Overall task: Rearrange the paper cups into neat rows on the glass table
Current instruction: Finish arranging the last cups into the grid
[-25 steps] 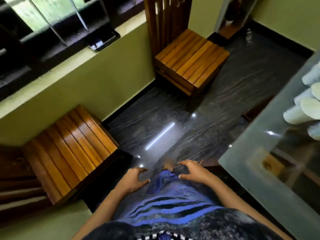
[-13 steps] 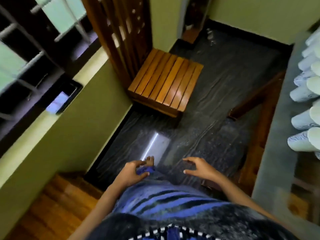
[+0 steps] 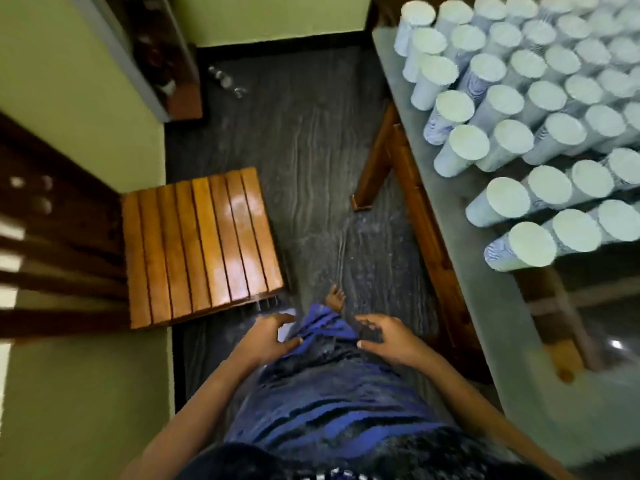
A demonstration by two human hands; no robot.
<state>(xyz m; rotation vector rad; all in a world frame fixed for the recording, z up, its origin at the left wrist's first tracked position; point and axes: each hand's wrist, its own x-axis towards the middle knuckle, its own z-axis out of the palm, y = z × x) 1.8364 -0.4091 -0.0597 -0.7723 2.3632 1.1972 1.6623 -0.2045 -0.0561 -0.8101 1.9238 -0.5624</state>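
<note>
Below, dark floor point(image 3: 311, 150); cups point(image 3: 465, 147) crowd glass table point(image 3: 491, 306); left hand point(image 3: 266, 337), right hand point(image 3: 386, 336): fingers point(image 3: 282, 318) loose

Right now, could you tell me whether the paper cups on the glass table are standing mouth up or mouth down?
Mouth down: the paper cups on the glass table show flat closed discs on top, no hollow.
</note>
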